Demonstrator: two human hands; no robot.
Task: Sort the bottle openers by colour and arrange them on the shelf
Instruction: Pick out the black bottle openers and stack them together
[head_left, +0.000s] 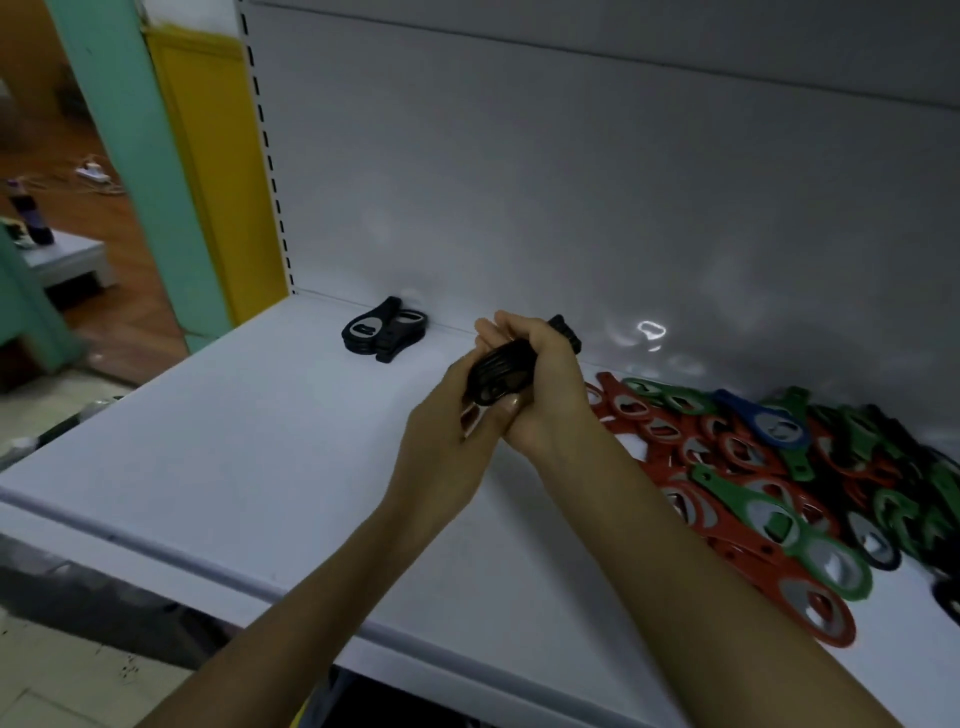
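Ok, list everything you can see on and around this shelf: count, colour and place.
stacked openers: small stack, count unclear, black, back left of the shelf
held openers: several in a bundle, black, between both hands
mixed pile: many, red, green and black, one blue showing, right side of the shelf
shelf: one, white, across the foreground
back panel: one, pale grey, behind the shelf
upright: one, yellow, left of the panel
left hand: holds the bundle from below
right hand: fingers curled over the bundle
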